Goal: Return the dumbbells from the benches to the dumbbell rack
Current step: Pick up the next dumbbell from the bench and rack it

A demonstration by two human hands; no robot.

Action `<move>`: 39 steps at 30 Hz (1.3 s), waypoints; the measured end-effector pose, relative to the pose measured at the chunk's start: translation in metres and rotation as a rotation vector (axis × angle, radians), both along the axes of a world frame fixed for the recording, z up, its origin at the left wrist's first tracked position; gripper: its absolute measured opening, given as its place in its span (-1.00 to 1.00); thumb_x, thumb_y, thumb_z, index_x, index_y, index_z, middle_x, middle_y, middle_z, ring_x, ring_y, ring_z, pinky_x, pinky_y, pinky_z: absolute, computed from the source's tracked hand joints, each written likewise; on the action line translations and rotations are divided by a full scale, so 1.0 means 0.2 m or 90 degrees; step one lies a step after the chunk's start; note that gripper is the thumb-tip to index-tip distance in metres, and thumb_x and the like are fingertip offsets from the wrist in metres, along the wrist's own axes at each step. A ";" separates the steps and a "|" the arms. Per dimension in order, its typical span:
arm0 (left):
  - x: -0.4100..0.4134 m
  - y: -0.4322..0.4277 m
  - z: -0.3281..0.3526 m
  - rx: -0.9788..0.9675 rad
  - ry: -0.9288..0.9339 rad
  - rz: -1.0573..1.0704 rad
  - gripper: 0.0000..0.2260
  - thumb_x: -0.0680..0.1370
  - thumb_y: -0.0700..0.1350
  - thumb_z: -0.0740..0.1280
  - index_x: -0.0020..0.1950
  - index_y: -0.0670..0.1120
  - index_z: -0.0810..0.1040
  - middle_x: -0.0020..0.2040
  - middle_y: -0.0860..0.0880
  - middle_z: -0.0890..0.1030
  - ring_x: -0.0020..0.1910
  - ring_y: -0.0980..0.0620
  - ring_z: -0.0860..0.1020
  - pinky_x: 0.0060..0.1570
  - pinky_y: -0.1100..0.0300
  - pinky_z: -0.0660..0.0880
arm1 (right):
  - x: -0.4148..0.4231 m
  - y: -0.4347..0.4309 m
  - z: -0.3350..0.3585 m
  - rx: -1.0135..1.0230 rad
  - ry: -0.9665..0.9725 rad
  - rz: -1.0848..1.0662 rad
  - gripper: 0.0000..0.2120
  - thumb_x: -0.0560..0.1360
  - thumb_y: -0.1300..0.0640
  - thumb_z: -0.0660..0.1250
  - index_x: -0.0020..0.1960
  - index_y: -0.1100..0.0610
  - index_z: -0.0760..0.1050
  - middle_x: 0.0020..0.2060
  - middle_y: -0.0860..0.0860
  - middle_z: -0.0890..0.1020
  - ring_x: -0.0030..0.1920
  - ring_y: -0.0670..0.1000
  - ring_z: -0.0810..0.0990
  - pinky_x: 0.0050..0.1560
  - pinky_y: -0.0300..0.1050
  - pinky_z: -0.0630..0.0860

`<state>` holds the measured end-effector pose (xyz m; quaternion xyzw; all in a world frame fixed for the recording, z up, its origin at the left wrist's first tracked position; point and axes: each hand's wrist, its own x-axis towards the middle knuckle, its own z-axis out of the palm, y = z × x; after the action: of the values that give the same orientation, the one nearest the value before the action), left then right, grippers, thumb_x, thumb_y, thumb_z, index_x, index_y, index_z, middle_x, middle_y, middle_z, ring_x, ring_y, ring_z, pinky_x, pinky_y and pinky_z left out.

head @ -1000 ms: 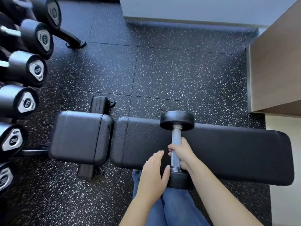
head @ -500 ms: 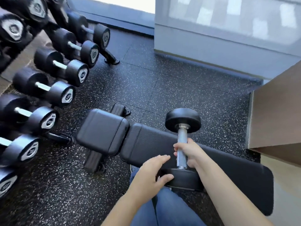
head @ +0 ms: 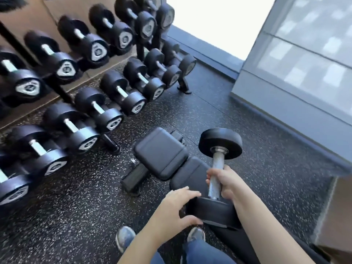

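While aloft, dumbbell (head: 217, 162) in right hand (head: 225, 181)

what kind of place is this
Most likely a gym's free-weights corner: a two-tier dumbbell rack loaded with black weights, a padded black bench and a speckled rubber floor. The right hand grips a dumbbell by its handle.
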<state>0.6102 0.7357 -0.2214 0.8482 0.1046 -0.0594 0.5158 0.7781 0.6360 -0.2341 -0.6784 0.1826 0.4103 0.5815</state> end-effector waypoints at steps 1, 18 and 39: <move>-0.05 0.06 0.00 -0.009 -0.002 0.018 -0.50 0.35 0.06 0.44 0.23 0.28 0.36 0.14 0.53 0.22 0.30 0.50 0.09 0.27 0.50 0.01 | -0.04 0.08 0.01 0.000 -0.001 0.009 -0.80 0.44 0.43 0.20 -0.12 0.18 0.27 -0.37 0.13 0.41 -0.45 0.03 0.42 -0.56 -0.27 0.47; -0.91 1.24 0.22 -0.128 0.002 0.153 -0.60 0.29 -0.05 0.46 0.10 0.13 0.50 0.05 0.20 0.57 0.08 0.23 0.49 0.08 0.37 0.37 | -0.89 1.45 0.12 0.040 0.069 0.180 -0.79 0.46 0.46 0.20 -0.23 0.21 0.31 -0.42 0.14 0.41 -0.53 0.01 0.42 -0.59 -0.30 0.46; -0.08 1.99 0.23 -0.122 0.034 0.107 -0.62 0.34 -0.15 0.43 0.13 0.09 0.52 0.08 0.11 0.56 0.12 0.21 0.47 0.21 0.27 0.33 | -0.13 2.11 0.08 0.041 0.225 0.114 -0.76 0.54 0.35 0.11 -0.30 0.23 0.31 -0.40 0.09 0.37 -0.49 -0.01 0.44 -0.42 -0.19 0.46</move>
<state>0.5934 1.1345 -0.1753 0.7814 0.1828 -0.0479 0.5948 0.7511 1.0579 -0.2177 -0.5902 0.2074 0.5789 0.5230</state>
